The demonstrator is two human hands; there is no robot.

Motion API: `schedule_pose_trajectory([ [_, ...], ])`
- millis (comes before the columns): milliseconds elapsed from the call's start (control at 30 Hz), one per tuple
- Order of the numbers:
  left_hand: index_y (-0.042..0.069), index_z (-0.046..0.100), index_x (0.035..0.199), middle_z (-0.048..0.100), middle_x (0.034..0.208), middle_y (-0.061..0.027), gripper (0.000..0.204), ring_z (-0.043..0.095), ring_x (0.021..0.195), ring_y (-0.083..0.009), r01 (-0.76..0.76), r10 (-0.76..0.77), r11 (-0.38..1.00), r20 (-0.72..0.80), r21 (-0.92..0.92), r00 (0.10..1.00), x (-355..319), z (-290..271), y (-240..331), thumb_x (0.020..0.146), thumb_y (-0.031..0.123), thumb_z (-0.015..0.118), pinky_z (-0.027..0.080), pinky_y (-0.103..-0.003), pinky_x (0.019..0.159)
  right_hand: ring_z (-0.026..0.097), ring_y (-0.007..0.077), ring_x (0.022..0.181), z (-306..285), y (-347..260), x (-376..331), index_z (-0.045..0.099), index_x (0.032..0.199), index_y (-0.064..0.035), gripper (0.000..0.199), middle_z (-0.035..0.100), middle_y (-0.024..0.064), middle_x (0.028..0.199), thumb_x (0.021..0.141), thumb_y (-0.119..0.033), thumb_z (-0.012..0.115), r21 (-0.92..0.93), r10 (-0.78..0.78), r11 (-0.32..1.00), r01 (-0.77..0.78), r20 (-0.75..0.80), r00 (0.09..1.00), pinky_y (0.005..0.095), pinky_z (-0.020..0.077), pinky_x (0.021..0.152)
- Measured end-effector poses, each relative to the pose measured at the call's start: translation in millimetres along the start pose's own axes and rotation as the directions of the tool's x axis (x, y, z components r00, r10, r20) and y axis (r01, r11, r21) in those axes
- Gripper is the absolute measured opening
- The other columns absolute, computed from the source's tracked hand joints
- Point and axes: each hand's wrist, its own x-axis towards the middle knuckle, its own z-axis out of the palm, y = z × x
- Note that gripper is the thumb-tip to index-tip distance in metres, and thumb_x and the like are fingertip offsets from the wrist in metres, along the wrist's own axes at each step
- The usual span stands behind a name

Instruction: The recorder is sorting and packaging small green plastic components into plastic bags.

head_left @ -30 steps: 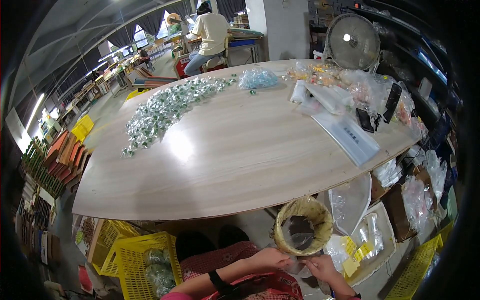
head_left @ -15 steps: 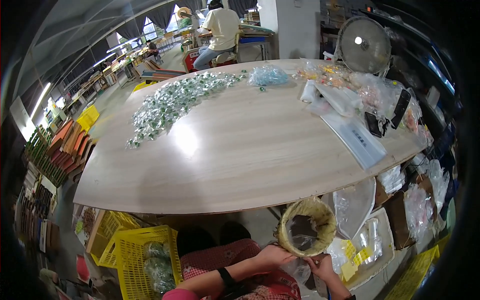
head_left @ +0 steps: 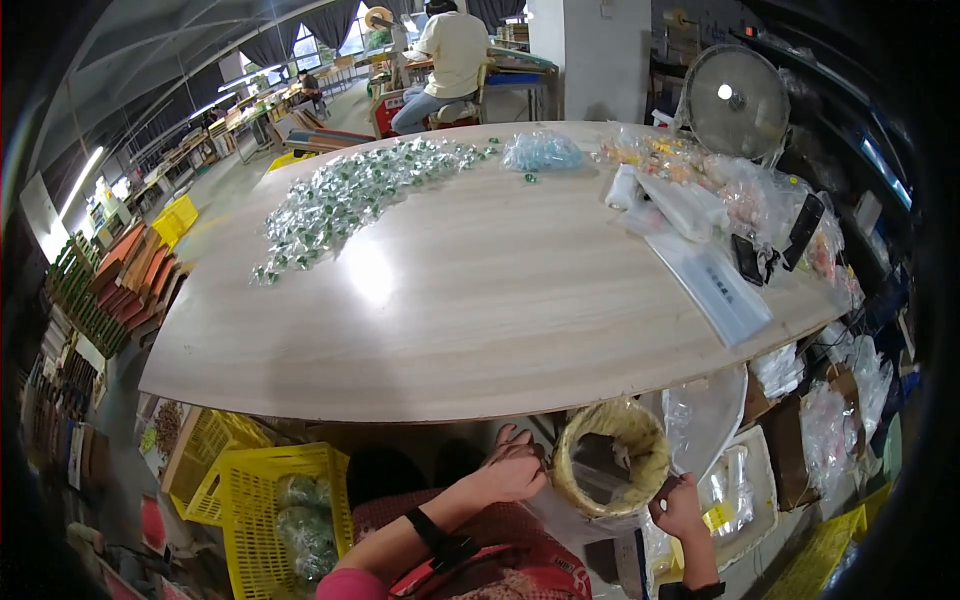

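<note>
A thick yellowish ring [head_left: 566, 470], wrapped and rough-edged, stands upright-mouthed at the table's near edge. Clear plastic film [head_left: 575, 522], which looks like a bag, spreads across the ring's near side. To the left of the ring, my left hand [head_left: 510, 470] pinches the film with its fingers curled; the exact grip is partly hidden. At the ring's right side my right hand [head_left: 680, 508] is closed, thumb against fingers, on the film's other edge. Small clear packets with green pieces [head_left: 335, 200] lie heaped on the far left of the table [head_left: 450, 310].
A bag of pale blue pieces [head_left: 541, 151], flat plastic bags [head_left: 715, 285] and a black phone [head_left: 746, 258] lie on the table. Below, a yellow crate [head_left: 235, 500] holds filled bags; a white bin [head_left: 765, 500] stands right. A fan [head_left: 735, 100] and a seated person [head_left: 455, 55] are beyond.
My hands have moved apart from the ring's near edge, left hand up and leftward, right hand to the right, drawing the film wider. The view has shifted slightly.
</note>
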Motion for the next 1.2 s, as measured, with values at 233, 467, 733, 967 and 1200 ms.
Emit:
schedule_pose_trajectory([
  [233,0.013,0.071,0.102,0.069,0.098,-0.0084,0.034,0.049,0.118,-0.0282,0.328,-0.321,0.943,-0.119,0.05,0.94,23.4,38.7,-9.9,0.077,0.034,0.062,0.019,-0.056,0.11,0.064,0.0275,0.084,30.2,-0.2,32.0,0.069,0.095,-0.0124,0.029,0.069,0.0094,0.084,0.069,-0.026,0.07,-0.162,-0.059,0.986,0.035,-0.146,0.988,0.0428,0.0422,0.082],
  [467,0.013,0.056,0.127,0.058,0.127,-0.0098,0.056,0.043,0.126,-0.0262,0.436,-0.42,0.898,0.167,-0.068,0.892,51.9,59.0,-22.9,0.079,0.04,0.065,0.028,-0.05,0.107,0.067,0.0301,0.083,54.6,47.6,47.6,0.069,0.1,-0.0045,0.033,0.069,0.0171,0.092,0.073,-0.023,0.073,0.157,0.055,0.987,-0.03,-0.157,0.986,0.0408,0.0511,0.074],
  [733,0.011,0.049,0.134,0.056,0.127,-0.0198,0.06,0.053,0.118,-0.0341,0.384,-0.255,0.902,0.476,-0.195,0.842,79.9,94.6,-79.7,0.08,0.029,0.067,0.042,-0.043,0.1,0.063,0.0158,0.081,37.3,47.0,98.9,0.066,0.101,0.004,0.026,0.068,0.0104,0.096,0.081,-0.012,0.074,0.931,0.482,0.243,-0.272,0.128,0.867,0.0309,0.053,0.068],
  [967,0.009,0.049,0.133,0.065,0.084,-0.0216,0.059,0.065,0.08,-0.0367,0.222,-0.229,0.875,0.037,-0.431,0.973,19.2,-20.3,-13.2,0.077,0.02,0.063,0.053,-0.043,0.069,0.062,0.0112,0.076,8.7,29.3,70.9,0.069,0.093,0.0027,0.013,0.069,0.003,0.085,0.081,-0.003,0.069,0.84,0.331,0.467,-0.275,0.122,0.936,0.0263,0.0498,0.071],
  [1200,0.008,0.067,0.092,0.066,0.082,-0.0129,0.022,0.065,0.075,-0.0336,0.222,-0.311,0.916,-0.244,-0.333,0.919,3.0,-17.4,17.1,0.079,0.025,0.066,0.052,-0.042,0.065,0.063,0.0111,0.083,11.7,31.9,56.1,0.068,0.095,0.0034,0.016,0.07,0.0044,0.091,0.079,0.001,0.069,0.869,0.333,0.418,-0.266,0.126,0.934,0.0276,0.05,0.074],
])
